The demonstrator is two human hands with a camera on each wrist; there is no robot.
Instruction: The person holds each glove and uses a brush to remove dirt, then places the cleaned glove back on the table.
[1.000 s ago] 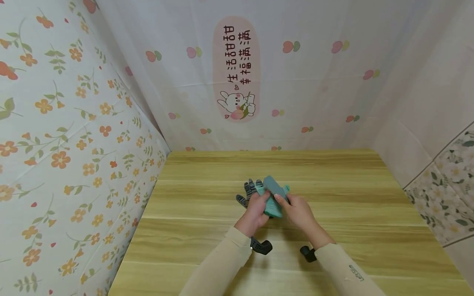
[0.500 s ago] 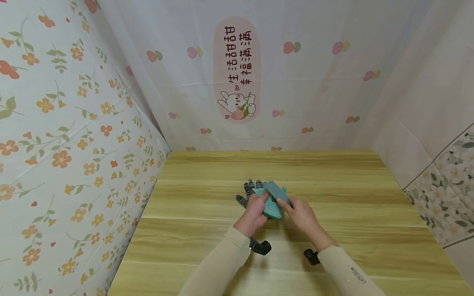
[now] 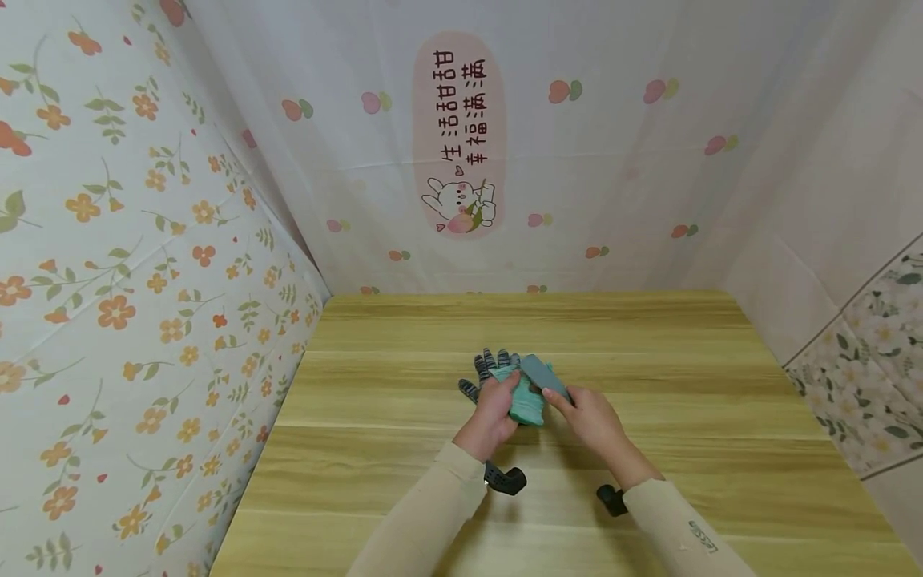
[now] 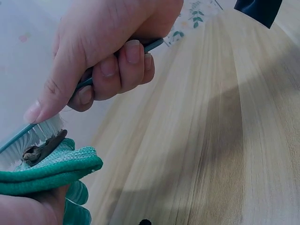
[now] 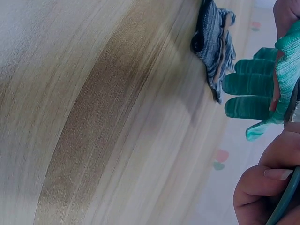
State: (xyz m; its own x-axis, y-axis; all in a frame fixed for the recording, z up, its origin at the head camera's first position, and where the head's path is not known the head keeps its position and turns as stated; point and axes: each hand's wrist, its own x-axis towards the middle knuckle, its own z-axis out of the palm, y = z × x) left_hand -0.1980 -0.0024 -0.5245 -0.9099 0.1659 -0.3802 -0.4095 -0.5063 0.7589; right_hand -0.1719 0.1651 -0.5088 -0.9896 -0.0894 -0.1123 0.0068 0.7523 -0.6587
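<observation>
The place looked like a small corner screened off with printed cloth; whether it lay in a home or a studio could not be told. A creased floral curtain [image 3: 155, 280], orange blossoms on white, filled the left of the frame. A pale backdrop [image 3: 613, 184] with a cartoon rabbit [image 3: 456, 195] and Chinese lettering [image 3: 474, 102] hung top centre, above a wood-grain table [image 3: 649, 344] at lower centre.

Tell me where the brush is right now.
In the head view, the brush is right of centre, in the right hand, over the green glove.
</observation>
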